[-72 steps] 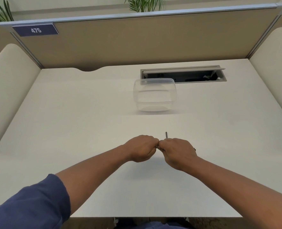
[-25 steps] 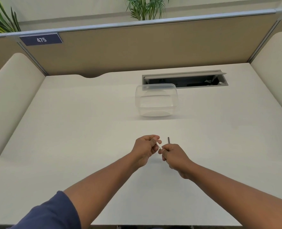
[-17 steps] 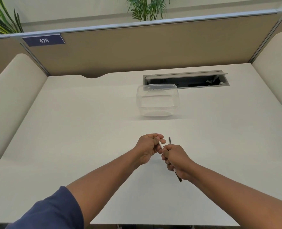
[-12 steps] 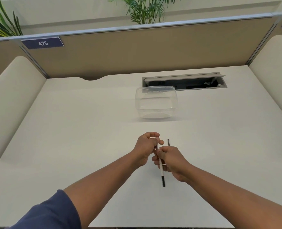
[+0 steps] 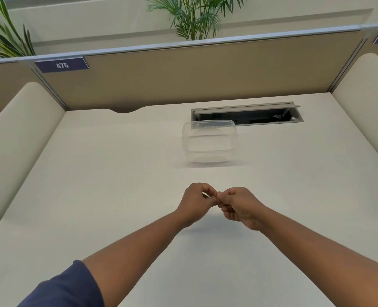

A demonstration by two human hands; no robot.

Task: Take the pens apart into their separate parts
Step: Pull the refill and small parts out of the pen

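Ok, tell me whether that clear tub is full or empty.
Empty: the clear plastic tub shows only desk through its walls.

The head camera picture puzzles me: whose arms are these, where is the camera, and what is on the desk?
No machine here: a person wears one wide-angle camera on the head, looking forward and down, so you see their own two arms. The left hand and right hand meet fingertip to fingertip above the white desk, fingers curled as if pinching something small. What they hold is hidden; the job is taking pens apart. Farther back stands a clear plastic container, seemingly empty, before an open cable hatch. A divider panel carries a sign reading 475.
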